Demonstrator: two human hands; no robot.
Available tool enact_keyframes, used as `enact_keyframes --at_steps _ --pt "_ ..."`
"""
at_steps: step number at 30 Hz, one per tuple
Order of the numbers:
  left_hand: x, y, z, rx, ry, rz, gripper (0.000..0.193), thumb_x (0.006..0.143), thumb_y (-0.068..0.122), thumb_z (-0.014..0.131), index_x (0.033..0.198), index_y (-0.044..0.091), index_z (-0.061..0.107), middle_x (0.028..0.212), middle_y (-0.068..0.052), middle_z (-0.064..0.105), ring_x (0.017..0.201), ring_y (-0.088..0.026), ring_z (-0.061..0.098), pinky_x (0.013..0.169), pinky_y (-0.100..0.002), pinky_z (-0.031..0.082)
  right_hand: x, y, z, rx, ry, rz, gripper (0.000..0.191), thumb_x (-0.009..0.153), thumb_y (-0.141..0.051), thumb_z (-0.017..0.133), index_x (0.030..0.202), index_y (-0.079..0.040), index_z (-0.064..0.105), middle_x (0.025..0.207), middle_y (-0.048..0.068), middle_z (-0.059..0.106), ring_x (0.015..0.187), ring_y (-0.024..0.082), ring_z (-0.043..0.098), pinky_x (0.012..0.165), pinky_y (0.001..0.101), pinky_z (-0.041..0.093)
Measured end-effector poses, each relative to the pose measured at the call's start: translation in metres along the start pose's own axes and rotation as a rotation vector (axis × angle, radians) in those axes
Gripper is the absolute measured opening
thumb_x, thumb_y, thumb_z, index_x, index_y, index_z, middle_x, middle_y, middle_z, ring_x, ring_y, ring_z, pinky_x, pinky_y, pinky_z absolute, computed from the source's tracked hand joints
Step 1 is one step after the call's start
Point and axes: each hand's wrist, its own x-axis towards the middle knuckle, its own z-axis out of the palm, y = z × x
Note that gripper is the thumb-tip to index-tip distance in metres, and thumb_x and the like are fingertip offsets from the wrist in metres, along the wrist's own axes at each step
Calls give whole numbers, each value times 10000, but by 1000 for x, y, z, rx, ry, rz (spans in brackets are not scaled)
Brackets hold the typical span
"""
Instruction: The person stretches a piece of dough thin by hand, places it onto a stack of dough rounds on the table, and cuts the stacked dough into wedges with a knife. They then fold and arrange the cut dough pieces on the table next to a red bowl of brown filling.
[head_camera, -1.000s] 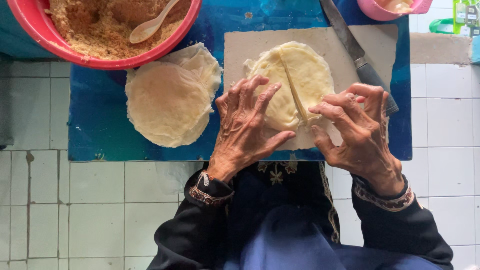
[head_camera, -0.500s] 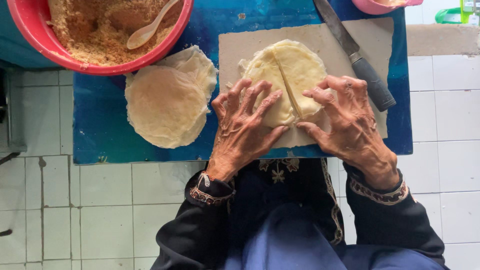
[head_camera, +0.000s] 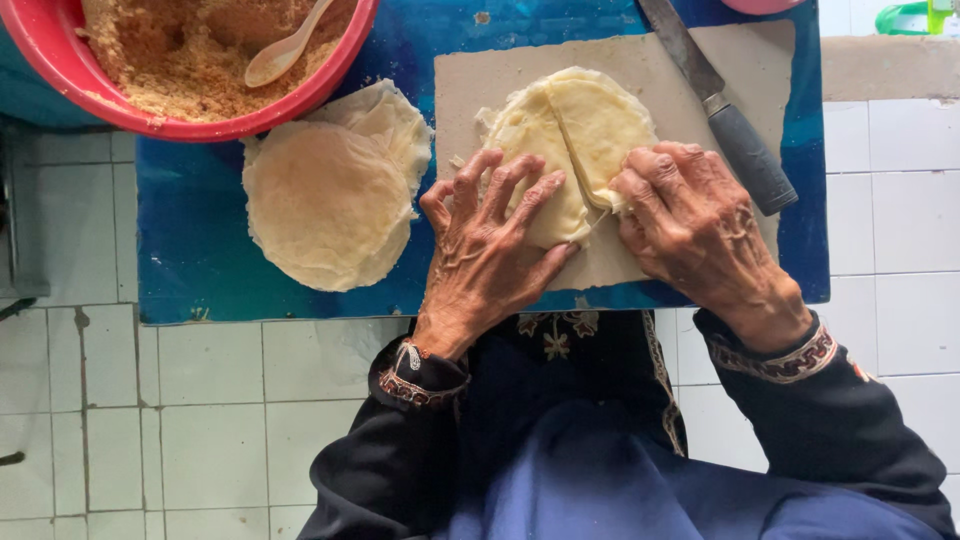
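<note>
Compared with half a second back, both hands have crept a bit further up onto the cut dough round (head_camera: 575, 150). The left hand (head_camera: 490, 245) was sitting more at the lower edge before; now its fingers lie flat and fanned out over the left half, palm pressing down, not gripping anything. The right hand (head_camera: 690, 225) has slid in toward the middle cut and its fingertips are bunched together at the lower end of the slit. It looks like they're pinching up the edge of the right half there, though the knuckles hide the actual contact so I can't swear to it. The knife (head_camera: 715, 105) hasn't budged relative to the board, lying diagonally at the top right with its dark handle just beside the right hand.

The dough itself: thin, pale yellow, roughly circular, slightly floury looking, with one straight cut running from the top down toward the hands so it splits into two halves. The right half's inner edge is lifted and folded a little along the cut. It sits on a beige cutting board (head_camera: 470, 90), which lies on a blue surface (head_camera: 200, 250).

To the left on the blue surface there's a stack of uncut rounds (head_camera: 325, 200), and above it a red bowl (head_camera: 200, 118) of brown crumbly filling with a spoon (head_camera: 285, 48) resting in it.
</note>
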Motion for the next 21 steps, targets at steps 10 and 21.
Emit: enact_keyframes --at_steps 10,21 --pt "1 0 -3 39 -94 55 711 893 444 753 1493 126 545 1577 -14 489 1534 -217 331 1173 -494 188 0 15 7 147 109 18 307 885 -1 733 1152 7 581 1175 162 661 1134 348 657 1010 449 538" --pt "3 2 -5 43 -91 48 700 886 447 750 1487 149 551 1581 -13 478 1534 -219 332 1174 -506 194 45 88 -3 108 47 -37 147 1089 -51 644 1196 50 631 979 164 686 782 236 679 757 347 570"
